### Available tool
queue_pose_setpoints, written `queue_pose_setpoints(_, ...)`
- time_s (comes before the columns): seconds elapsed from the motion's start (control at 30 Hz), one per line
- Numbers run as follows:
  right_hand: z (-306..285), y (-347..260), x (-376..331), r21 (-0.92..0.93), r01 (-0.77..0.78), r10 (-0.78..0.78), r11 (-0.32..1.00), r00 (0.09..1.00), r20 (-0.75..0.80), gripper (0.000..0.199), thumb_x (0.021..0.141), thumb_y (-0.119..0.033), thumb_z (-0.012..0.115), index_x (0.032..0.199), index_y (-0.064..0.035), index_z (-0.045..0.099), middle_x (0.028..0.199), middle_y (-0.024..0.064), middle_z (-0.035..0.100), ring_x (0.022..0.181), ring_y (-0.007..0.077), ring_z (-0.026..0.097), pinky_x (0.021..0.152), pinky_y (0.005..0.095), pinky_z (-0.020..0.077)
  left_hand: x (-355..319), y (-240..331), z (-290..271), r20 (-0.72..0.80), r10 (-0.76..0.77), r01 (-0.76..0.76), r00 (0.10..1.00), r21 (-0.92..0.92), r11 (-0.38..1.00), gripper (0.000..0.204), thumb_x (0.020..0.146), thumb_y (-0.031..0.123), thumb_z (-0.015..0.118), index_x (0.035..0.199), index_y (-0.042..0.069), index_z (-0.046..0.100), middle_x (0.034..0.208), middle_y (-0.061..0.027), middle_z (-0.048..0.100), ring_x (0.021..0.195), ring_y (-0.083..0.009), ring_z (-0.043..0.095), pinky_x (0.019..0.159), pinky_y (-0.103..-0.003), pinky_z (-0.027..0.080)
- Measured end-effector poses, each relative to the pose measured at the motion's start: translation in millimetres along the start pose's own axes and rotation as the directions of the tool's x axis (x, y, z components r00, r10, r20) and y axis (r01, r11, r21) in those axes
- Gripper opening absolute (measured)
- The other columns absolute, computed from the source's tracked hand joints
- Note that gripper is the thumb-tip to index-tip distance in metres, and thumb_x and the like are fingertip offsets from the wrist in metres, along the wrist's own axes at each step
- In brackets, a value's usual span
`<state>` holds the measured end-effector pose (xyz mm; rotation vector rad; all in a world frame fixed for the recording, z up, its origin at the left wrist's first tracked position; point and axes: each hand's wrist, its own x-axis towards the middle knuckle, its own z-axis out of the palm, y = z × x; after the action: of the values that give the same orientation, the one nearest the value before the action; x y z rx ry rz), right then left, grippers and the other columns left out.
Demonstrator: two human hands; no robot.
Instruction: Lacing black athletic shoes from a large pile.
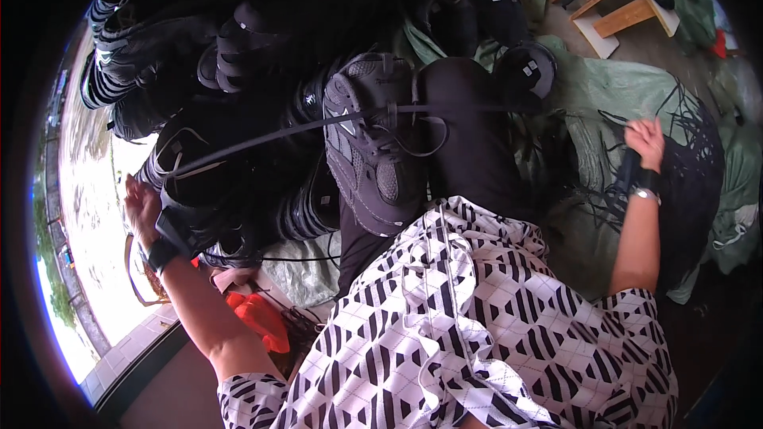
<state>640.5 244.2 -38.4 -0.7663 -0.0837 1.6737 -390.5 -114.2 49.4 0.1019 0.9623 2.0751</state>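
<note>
A dark grey and black sneaker (369, 167) rests on my lap, its toe toward me. A flat dark shoelace (278, 134) passes through its upper eyelets and stretches out to both sides. Far to the left, my left hand (143, 208) has its fingers closed at that end of the lace. My right hand (645, 143) is raised at the right with fingers pinched together, in line with the other end, which fades against the dark and green background. A loose lace loop (425, 139) hangs beside the sneaker's tongue.
Stacks of black shoes (262, 44) fill the left and far side. A bundle of black laces (691, 167) lies over green sacking (620, 83) at the right. Beyond is a wooden stool (624, 16). An orange-red bag (258, 319) sits by my left forearm.
</note>
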Motion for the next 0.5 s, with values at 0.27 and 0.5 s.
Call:
queue_pose_setpoints(0.27, 78, 83, -39, -0.44, -0.045, 0.151, 0.897, 0.966, 0.21, 0.03, 0.092, -0.031, 0.056, 0.098, -0.0019, 0.059, 0.085, 0.0044, 0.056, 0.056, 0.0072, 0.037, 0.053, 0.0224, 0.0301, -164, -299, 277, 0.235, 0.009, -0.211, 0.972, 0.856, 0.472, 0.022, 0.088, 0.014, 0.057, 0.104, 0.001, 0.065, 0.086, 0.0027, 0.055, 0.067, -0.0022, 0.043, 0.06, -0.019, 0.037)
queue_pose_setpoints(0.5, 205, 227, -83, -0.866, 0.421, 0.305, 0.271, 0.816, 0.492, 0.021, 0.088, -0.014, 0.058, 0.104, -0.0023, 0.065, 0.09, 0.0032, 0.067, 0.057, -0.0009, 0.043, 0.047, 0.0145, 0.0299, -180, -369, 290, 0.853, -0.128, -0.863, 0.506, 0.497, -0.091, 0.029, 0.065, 0.002, 0.07, 0.09, 0.011, 0.062, 0.089, -0.006, 0.051, 0.079, -0.0238, 0.052, 0.064, -0.033, 0.047)
